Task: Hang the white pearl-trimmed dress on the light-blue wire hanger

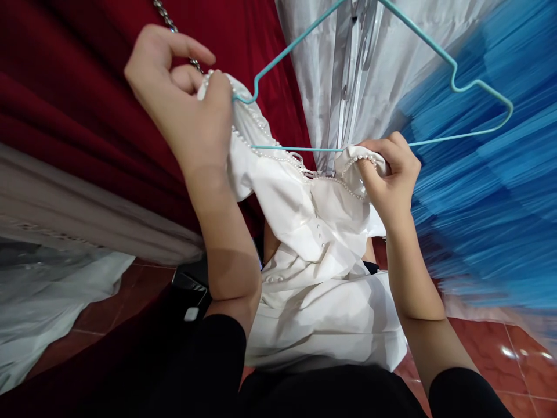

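A white garment (pixel 313 244) with pearl trim along its neckline hangs down in front of me from a turquoise wire hanger (pixel 452 81). My left hand (pixel 183 98) pinches the garment's left shoulder against the hanger's left end. My right hand (pixel 389 174) grips the pearl-edged right shoulder just below the hanger's bottom wire. The right end of the hanger is bare. Both of my forearms reach up from black sleeves.
A dark red garment (pixel 78 87) with a metal chain hangs at the left, above grey and white fabric (pixel 52 232). A silver-grey garment (pixel 383 58) hangs behind the hanger. Blue pleated tulle (pixel 491 191) fills the right side. Red floor tiles (pixel 487 348) lie below.
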`<action>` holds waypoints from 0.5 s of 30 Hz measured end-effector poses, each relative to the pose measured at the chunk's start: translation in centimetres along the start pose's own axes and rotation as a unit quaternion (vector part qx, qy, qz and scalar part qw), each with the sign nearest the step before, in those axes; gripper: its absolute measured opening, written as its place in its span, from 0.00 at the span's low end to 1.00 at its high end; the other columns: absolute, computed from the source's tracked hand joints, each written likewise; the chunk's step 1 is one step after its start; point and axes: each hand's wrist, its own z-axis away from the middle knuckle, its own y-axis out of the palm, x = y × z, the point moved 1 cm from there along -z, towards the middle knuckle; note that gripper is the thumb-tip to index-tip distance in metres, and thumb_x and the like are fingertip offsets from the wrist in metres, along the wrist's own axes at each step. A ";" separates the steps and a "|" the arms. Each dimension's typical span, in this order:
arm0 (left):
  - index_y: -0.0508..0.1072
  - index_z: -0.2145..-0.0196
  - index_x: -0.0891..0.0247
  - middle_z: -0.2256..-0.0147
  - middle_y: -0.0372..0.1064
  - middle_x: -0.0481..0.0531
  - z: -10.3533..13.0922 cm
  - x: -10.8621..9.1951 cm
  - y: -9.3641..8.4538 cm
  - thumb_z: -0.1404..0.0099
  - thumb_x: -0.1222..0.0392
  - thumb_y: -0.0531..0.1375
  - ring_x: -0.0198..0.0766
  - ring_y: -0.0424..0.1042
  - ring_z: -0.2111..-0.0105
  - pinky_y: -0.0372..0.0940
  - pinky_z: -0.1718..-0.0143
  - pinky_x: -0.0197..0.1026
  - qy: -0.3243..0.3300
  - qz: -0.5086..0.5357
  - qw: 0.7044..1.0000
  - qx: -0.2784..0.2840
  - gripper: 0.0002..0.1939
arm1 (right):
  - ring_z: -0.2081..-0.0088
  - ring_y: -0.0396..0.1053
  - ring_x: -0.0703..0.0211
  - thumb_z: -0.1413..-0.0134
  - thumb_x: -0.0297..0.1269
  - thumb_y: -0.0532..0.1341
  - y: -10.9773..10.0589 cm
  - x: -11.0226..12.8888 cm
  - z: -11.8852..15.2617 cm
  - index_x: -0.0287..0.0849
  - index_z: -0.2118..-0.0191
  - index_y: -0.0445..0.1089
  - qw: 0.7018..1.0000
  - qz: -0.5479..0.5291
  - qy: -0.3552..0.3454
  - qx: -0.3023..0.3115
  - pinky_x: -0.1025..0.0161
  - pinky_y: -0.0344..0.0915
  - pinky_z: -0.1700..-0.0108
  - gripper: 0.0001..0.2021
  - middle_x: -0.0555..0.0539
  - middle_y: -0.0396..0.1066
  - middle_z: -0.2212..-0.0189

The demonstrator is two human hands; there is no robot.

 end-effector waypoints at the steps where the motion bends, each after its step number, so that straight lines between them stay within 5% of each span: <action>1: 0.69 0.65 0.68 0.66 0.66 0.47 -0.2 -0.6 0.5 0.48 0.81 0.52 0.26 0.59 0.78 0.57 0.76 0.33 0.011 -0.006 1.000 0.009 0.16 | 0.64 0.66 0.61 0.41 0.36 0.59 0.0 0.0 0.0 0.49 0.62 0.74 1.000 -0.003 -0.002 -0.001 0.54 0.69 0.57 0.06 0.50 0.65 0.69; 6: 0.70 0.57 0.65 0.63 0.63 0.48 2.2 -4.7 2.7 0.53 0.83 0.51 0.34 0.67 0.64 0.65 0.64 0.33 0.067 0.058 0.996 0.017 0.27 | 0.63 0.65 0.61 0.41 0.36 0.59 -0.1 -0.1 0.1 0.48 0.64 0.73 1.000 -0.004 0.006 -0.002 0.54 0.70 0.56 0.05 0.50 0.64 0.69; 9: 0.74 0.59 0.64 0.62 0.66 0.50 5.7 -7.1 4.0 0.43 0.76 0.54 0.40 0.68 0.59 0.66 0.51 0.44 0.045 0.132 0.990 -0.026 0.17 | 0.63 0.66 0.61 0.40 0.37 0.58 0.0 -0.1 0.1 0.47 0.64 0.72 1.000 -0.002 0.017 0.000 0.54 0.70 0.55 0.06 0.49 0.64 0.68; 15: 0.75 0.61 0.57 0.63 0.75 0.49 9.9 -7.7 7.8 0.30 0.63 0.56 0.44 0.71 0.58 0.60 0.44 0.50 -0.036 0.141 0.971 0.189 0.08 | 0.57 0.68 0.59 0.38 0.40 0.56 0.0 -0.3 0.1 0.47 0.61 0.72 0.999 0.014 0.029 0.016 0.54 0.71 0.51 0.08 0.48 0.66 0.64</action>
